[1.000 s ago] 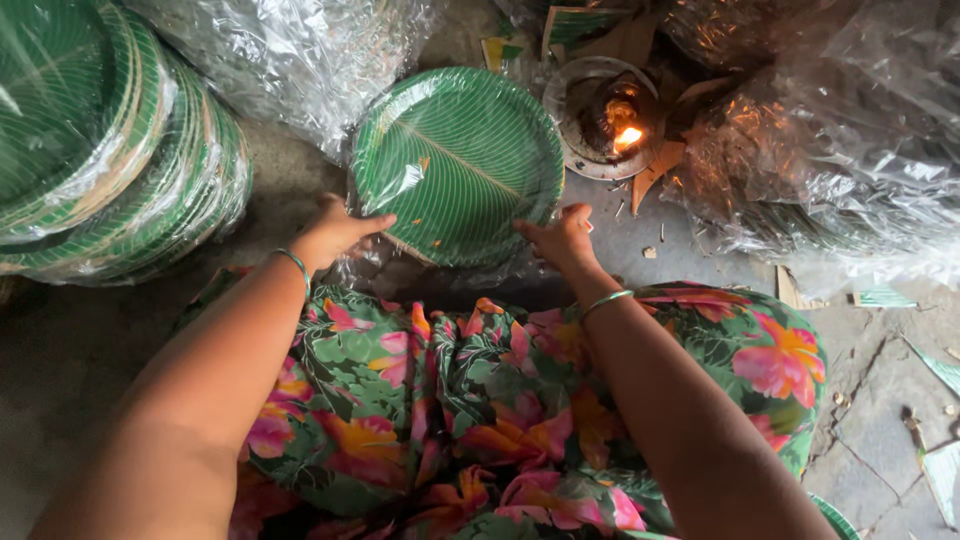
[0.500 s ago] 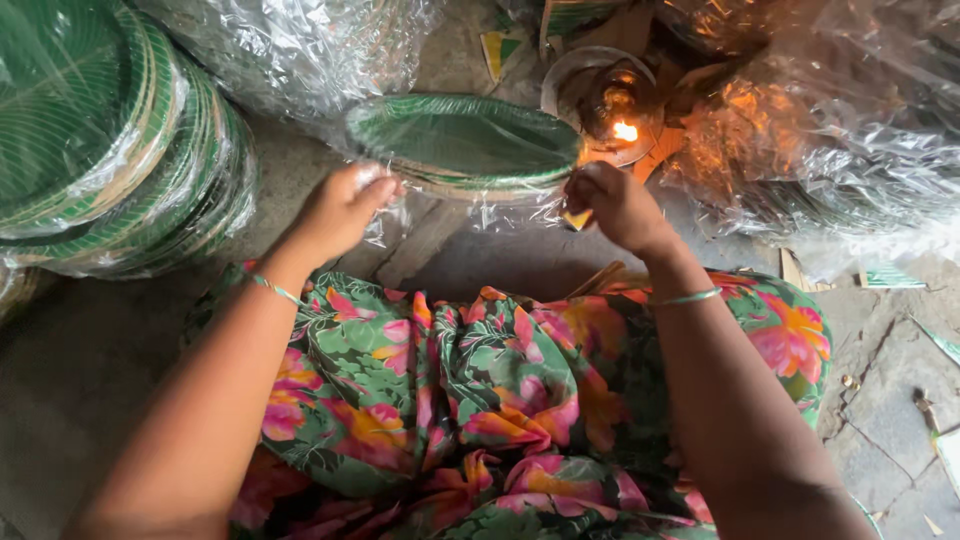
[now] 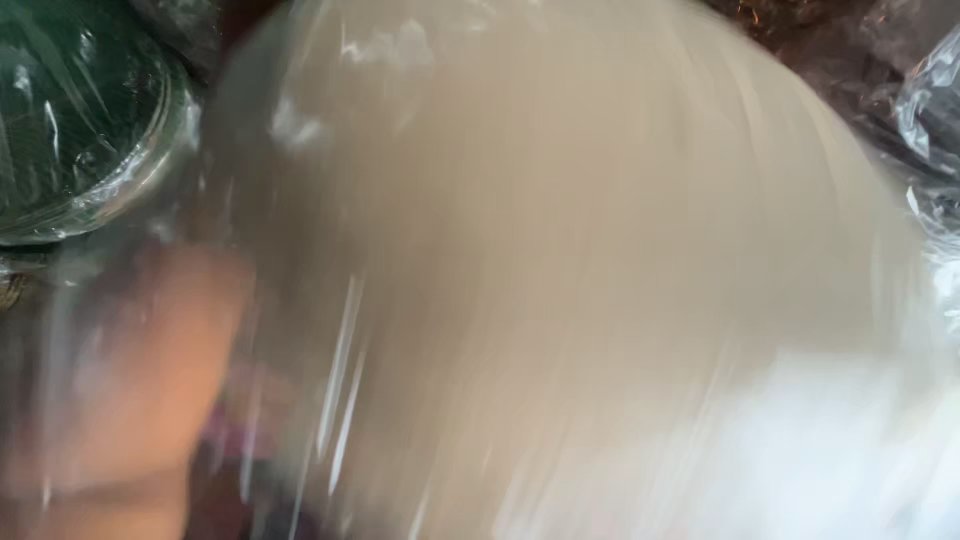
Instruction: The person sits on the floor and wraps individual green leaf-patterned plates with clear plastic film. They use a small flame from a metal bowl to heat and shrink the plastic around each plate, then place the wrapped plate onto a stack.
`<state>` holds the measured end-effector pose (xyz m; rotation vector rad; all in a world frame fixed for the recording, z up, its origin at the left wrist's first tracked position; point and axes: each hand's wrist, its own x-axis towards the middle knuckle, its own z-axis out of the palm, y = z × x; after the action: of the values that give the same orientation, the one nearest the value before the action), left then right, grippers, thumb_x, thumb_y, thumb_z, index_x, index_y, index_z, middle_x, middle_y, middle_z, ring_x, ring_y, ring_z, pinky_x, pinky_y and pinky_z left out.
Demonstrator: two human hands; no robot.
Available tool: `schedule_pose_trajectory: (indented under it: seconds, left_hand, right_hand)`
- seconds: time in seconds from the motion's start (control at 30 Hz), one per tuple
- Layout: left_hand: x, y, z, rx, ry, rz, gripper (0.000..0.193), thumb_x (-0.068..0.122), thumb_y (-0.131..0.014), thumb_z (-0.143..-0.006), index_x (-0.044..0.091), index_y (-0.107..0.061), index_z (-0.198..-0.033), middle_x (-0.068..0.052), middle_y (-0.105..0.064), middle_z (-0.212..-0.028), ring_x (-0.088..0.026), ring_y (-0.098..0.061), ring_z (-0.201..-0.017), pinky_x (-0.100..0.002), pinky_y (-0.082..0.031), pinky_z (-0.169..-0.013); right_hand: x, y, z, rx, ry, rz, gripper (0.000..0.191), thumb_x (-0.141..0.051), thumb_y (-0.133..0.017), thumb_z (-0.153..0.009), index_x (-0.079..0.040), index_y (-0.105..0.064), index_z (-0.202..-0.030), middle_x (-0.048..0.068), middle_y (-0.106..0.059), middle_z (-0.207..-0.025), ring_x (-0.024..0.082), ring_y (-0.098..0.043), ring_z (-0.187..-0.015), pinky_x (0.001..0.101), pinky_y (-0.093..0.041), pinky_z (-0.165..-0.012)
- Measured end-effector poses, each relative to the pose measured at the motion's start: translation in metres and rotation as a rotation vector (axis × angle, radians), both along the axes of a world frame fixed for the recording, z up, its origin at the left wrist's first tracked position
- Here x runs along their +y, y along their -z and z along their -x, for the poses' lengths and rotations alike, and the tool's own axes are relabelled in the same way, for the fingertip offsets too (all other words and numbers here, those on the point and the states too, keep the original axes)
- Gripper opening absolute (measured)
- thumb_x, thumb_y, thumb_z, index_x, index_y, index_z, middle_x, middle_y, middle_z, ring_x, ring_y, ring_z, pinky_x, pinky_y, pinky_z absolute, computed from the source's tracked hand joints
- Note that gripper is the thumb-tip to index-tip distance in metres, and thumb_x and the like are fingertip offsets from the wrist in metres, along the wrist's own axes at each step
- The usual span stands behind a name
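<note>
Pale beige and badly blurred, a broad rounded surface [image 3: 560,260] fills most of the head view, stretching from the top edge down to the bottom right, where it fades to near white. Glossy streaks run down it, as if clear plastic film covers it, but the blur is too heavy to say what kind of thing it is or which face of it is showing.

At the lower left a skin-toned shape, the left hand [image 3: 140,380] or its forearm, lies just beside the pale surface's left edge. The two seem to meet along that edge, yet the smear hides whether the hand has closed on it, merely touches it, or sits behind the film; how far its fingers are spread cannot be told. The right hand is not to be seen anywhere in the frame.

Up in the top left corner, well apart from the hand and partly overlapped by the pale surface's edge, sits a stack of dark green round plates [image 3: 80,110] wrapped in shiny clear plastic, its rim catching the light. Along the right edge more crinkled transparent plastic wrap [image 3: 935,110] shows against a dark background, close beside the pale surface's upper right curve.
</note>
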<state>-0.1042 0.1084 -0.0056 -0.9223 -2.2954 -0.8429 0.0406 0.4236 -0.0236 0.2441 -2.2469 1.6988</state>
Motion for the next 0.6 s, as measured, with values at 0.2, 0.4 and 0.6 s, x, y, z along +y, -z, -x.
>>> schedule_pose_trajectory:
  seconds: [0.2,0.4,0.6]
  left_hand:
    - [0.013,0.092,0.014,-0.041,0.007,-0.161,0.011,0.004,-0.057,-0.105,0.004,-0.061,-0.115,-0.016,-0.074,-0.101,-0.041,-0.071,-0.093,-0.050,-0.054,-0.076]
    - [0.036,0.126,0.031,0.000,-0.132,-0.044,0.002,0.005,-0.064,-0.095,0.004,-0.064,-0.095,-0.021,-0.068,-0.101,-0.044,-0.065,-0.095,-0.051,-0.051,-0.079]
    - [0.069,0.166,0.035,-0.300,0.010,-0.118,0.011,0.015,-0.062,-0.105,0.004,-0.063,-0.107,-0.020,-0.067,-0.105,-0.045,-0.064,-0.099,-0.050,-0.051,-0.081]
  right_hand:
    - [0.032,0.125,0.022,-0.371,-0.044,0.530,0.023,-0.019,-0.046,-0.111,-0.007,-0.063,-0.100,0.000,-0.055,-0.068,0.011,-0.047,-0.057,0.0261,-0.038,-0.057]
    - [0.047,0.104,0.008,-0.064,0.186,-0.161,0.019,-0.021,-0.066,-0.101,-0.006,-0.071,-0.090,0.003,-0.068,-0.079,0.015,-0.062,-0.069,0.0274,-0.045,-0.061]
    - [0.018,0.142,0.035,0.036,0.406,-0.341,0.028,-0.023,-0.080,-0.099,-0.001,-0.072,-0.084,0.008,-0.069,-0.093,0.017,-0.063,-0.086,0.0308,-0.050,-0.074]
